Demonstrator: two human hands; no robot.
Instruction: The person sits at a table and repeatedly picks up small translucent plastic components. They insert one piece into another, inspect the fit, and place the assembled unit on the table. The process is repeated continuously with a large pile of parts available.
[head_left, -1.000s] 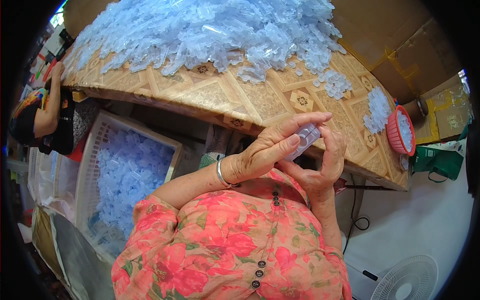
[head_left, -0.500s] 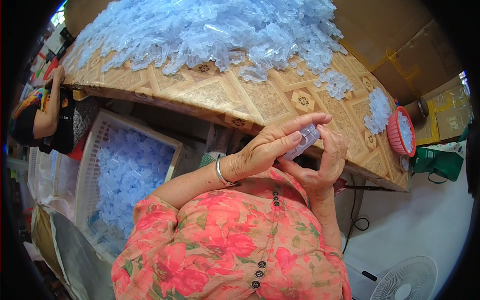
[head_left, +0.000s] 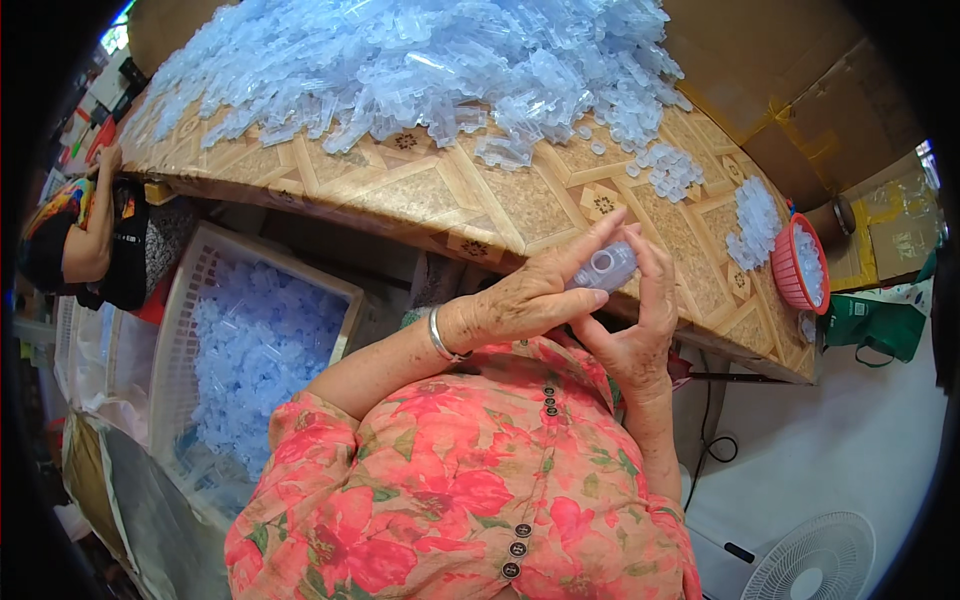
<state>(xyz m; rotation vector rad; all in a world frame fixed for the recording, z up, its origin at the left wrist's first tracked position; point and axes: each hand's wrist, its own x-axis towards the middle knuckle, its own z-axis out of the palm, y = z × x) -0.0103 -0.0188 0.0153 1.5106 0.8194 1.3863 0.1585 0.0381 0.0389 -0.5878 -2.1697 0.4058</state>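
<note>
both hands still grip the clear plastic piece, barely shifted since before.

The single head-worn fisheye is looking steeply down from close above the person's chest, facing forward over the bench.

We see little change across the second: our left hand and right hand have tipped the small clear plastic piece so its round opening now faces the camera more squarely, the left forefinger stretched toward one o'clock over it. At nine o'clock, the seated co-worker's raised arm has shifted slightly.
</note>
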